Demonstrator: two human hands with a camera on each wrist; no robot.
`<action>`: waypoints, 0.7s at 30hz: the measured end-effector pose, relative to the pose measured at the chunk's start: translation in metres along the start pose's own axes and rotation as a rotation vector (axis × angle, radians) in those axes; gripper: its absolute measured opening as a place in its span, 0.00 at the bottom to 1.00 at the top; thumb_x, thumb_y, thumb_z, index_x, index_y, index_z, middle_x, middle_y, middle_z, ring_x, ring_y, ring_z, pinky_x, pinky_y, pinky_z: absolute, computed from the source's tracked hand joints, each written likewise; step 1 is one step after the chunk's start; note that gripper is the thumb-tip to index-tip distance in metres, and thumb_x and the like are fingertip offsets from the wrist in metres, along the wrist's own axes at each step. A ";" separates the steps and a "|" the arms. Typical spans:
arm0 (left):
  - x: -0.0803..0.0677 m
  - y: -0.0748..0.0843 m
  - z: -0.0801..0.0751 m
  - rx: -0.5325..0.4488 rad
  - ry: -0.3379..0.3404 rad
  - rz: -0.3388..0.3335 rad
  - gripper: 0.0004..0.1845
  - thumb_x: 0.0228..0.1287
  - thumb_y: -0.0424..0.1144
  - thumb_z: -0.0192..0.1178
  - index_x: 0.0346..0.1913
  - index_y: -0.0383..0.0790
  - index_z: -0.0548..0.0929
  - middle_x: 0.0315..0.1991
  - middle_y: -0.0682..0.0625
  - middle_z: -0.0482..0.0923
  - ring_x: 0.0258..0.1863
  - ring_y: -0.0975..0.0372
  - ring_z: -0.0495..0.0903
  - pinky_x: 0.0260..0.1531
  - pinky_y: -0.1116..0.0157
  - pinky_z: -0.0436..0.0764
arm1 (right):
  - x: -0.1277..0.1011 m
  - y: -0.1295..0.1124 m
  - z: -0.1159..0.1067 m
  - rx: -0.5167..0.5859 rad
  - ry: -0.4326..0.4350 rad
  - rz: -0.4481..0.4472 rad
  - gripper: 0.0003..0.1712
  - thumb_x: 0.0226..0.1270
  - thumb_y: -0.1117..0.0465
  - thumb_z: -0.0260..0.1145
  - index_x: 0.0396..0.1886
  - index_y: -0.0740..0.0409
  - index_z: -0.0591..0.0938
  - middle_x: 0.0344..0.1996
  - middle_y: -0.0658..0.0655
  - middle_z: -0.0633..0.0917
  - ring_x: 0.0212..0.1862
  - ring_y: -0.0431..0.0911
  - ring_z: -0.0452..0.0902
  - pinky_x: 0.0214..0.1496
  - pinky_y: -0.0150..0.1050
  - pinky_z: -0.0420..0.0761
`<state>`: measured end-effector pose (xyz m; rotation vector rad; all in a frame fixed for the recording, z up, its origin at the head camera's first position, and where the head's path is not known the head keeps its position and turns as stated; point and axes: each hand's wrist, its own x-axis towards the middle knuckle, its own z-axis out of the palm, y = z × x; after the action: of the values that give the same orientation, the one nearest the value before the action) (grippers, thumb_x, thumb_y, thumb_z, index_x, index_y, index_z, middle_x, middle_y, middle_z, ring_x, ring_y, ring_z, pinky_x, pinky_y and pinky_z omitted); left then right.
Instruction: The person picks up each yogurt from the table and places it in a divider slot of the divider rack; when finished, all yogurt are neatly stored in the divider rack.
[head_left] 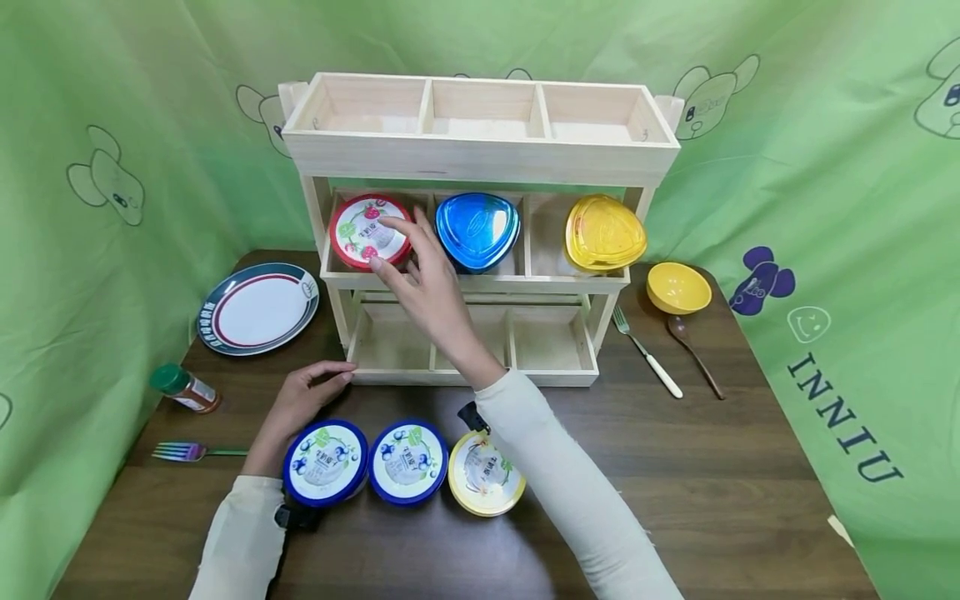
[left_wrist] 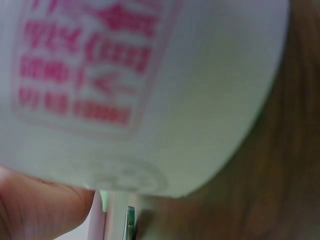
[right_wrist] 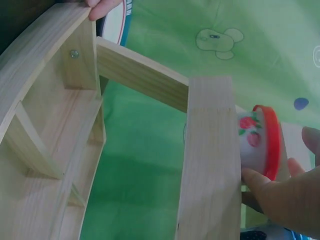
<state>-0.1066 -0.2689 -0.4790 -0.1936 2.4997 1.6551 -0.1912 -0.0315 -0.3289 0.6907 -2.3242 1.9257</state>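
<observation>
My right hand (head_left: 431, 292) is at the left compartment of the shelf's middle tier, thumb and fingers spread around a red-lidded tub (head_left: 358, 229) with strawberries on it. In the right wrist view the thumb (right_wrist: 257, 182) lies right by the tub's side, with another fingertip apart from the red lid (right_wrist: 272, 142). My left hand (head_left: 303, 400) rests its fingertips against the lower left corner of the wooden shelf (head_left: 480, 158). A white tub with pink print (left_wrist: 200, 100) fills most of the left wrist view, close by the left thumb (left_wrist: 45, 205).
Blue-lidded (head_left: 477, 232) and yellow-lidded (head_left: 604, 233) containers share the middle tier. In front stand two blue-rimmed tubs (head_left: 326, 462) and a yellow-rimmed tub (head_left: 486, 475). Left: plate (head_left: 262, 308), spice jar (head_left: 183, 387), iridescent fork (head_left: 195, 452). Right: yellow bowl (head_left: 678, 287), white-handled fork (head_left: 648, 354), wooden spoon (head_left: 693, 354).
</observation>
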 end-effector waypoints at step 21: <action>0.001 -0.009 -0.002 0.008 0.022 0.046 0.20 0.79 0.52 0.67 0.61 0.42 0.91 0.62 0.44 0.87 0.68 0.48 0.77 0.61 0.58 0.78 | -0.073 -0.015 -0.059 0.084 -0.034 -0.090 0.17 0.84 0.64 0.64 0.65 0.65 0.83 0.84 0.53 0.66 0.83 0.48 0.61 0.71 0.51 0.78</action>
<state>-0.1063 -0.2748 -0.4867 -0.1551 2.5448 1.6692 -0.1345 0.0446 -0.3249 0.8269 -2.2011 1.9974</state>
